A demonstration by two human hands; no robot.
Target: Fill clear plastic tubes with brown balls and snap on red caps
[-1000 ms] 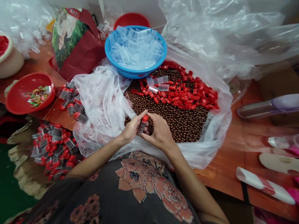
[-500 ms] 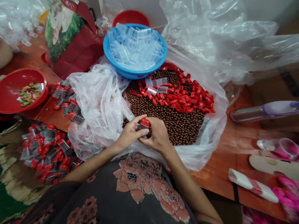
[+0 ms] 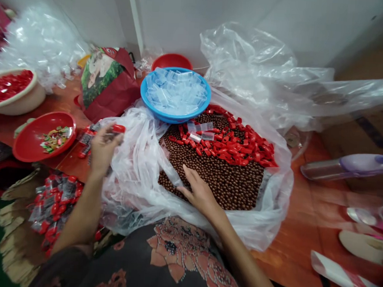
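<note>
Table, reddish. On it, translucent plastic bag (image 3: 276, 204), open. Blue basin (image 3: 172, 117) at bag's far edge, heaped with clear tubes (image 3: 174, 90). Right hand (image 3: 198, 190) over bag's near side: fingers loosely spread, nothing held. Left hand (image 3: 102, 151) beyond bag's left side, blurred, fingers curled; red-capped piece (image 3: 118, 129) at fingertips, grip unclear. Red caps (image 3: 230, 146) scattered over brown beads (image 3: 241, 184) in bag.

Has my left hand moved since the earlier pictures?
Yes: judged against the blue bowl, your left hand has moved left, toward the red dish.
</note>
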